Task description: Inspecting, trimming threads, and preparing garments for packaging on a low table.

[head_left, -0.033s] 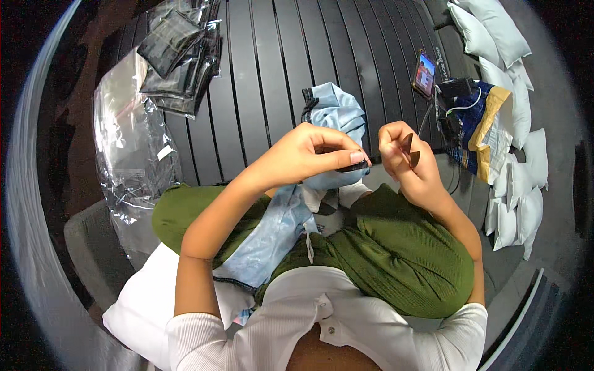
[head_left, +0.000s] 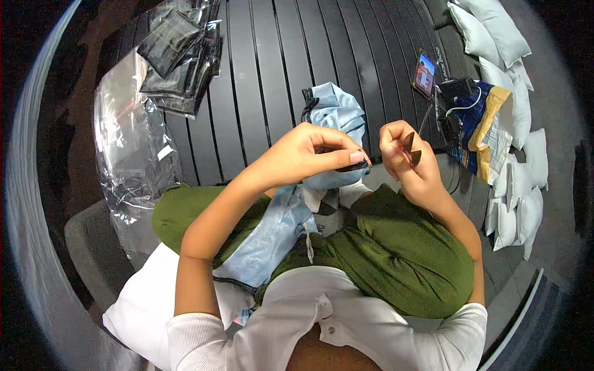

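Observation:
My left hand (head_left: pixel 322 151) is closed in a pinch on the black edge of a light blue cloth (head_left: pixel 337 111). The cloth hangs over and below the hand, and a long part of it drapes down across my lap. A little to the right, apart from the cloth, my right hand (head_left: pixel 408 164) is closed around a small pair of thread snips (head_left: pixel 416 157). Two dark pointed blades stick out by the fingers; the handle is hidden in the palm.
Black packets in clear plastic (head_left: pixel 170 43) lie at the far left above clear plastic bags (head_left: pixel 130 123). A lit phone (head_left: pixel 425 73) stands on the black slatted surface (head_left: pixel 266 62). Beside it are cables and a blue and yellow bag (head_left: pixel 489 123). White pillow-like packs (head_left: pixel 520 111) line the right.
The snips' blades have shifted slightly in my right hand. My left hand and the cloth look the same.

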Demonstrator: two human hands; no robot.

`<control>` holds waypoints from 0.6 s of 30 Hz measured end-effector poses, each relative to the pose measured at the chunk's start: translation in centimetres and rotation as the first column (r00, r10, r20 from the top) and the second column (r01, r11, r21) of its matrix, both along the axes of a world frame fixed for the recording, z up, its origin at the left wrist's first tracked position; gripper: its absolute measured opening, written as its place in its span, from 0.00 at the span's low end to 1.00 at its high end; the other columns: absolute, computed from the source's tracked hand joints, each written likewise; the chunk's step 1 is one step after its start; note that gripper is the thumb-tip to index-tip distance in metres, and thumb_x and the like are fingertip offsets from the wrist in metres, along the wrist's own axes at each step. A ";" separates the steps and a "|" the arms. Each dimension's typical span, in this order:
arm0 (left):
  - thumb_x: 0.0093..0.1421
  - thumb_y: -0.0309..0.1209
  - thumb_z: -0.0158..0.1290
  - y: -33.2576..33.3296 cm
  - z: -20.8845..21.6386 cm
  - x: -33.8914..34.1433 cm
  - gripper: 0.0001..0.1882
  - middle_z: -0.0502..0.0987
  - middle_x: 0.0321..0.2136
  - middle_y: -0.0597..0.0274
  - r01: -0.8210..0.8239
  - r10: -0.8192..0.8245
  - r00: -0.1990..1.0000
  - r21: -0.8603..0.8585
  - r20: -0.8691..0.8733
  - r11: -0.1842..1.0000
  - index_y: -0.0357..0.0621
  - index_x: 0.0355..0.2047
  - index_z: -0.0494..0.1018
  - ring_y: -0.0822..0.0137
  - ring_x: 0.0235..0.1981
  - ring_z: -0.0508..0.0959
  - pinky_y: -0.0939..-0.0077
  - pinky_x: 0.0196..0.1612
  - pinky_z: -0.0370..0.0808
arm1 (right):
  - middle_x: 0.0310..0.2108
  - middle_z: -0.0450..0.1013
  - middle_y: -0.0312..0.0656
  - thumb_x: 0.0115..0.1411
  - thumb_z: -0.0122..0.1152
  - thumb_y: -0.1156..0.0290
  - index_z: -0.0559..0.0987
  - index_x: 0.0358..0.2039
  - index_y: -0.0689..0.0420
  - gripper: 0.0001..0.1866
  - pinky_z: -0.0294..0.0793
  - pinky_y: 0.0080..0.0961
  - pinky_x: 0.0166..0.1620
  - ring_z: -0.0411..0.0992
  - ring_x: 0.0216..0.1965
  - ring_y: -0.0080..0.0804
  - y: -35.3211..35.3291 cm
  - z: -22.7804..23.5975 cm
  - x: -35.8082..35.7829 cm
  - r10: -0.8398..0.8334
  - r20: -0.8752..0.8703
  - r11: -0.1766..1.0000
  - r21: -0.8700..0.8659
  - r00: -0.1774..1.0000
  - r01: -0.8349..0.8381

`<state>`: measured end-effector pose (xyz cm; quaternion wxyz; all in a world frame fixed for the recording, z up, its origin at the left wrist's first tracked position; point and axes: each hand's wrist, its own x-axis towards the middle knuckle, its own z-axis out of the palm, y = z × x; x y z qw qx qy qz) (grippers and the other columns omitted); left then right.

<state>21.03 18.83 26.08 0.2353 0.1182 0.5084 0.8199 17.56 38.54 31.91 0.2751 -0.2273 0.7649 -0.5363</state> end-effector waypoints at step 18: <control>0.54 0.31 0.52 0.0 0.2 0.2 0.10 0.75 0.26 0.67 -0.032 0.032 0.999 -0.004 0.043 0.999 0.35 0.31 0.74 0.80 0.28 0.70 0.85 0.32 0.67 | 0.20 0.63 0.30 0.55 0.51 0.77 0.69 0.30 0.62 0.03 0.56 0.09 0.24 0.58 0.20 0.11 -0.6 0.7 0.2 0.104 -0.190 0.992 0.093 0.976 -0.088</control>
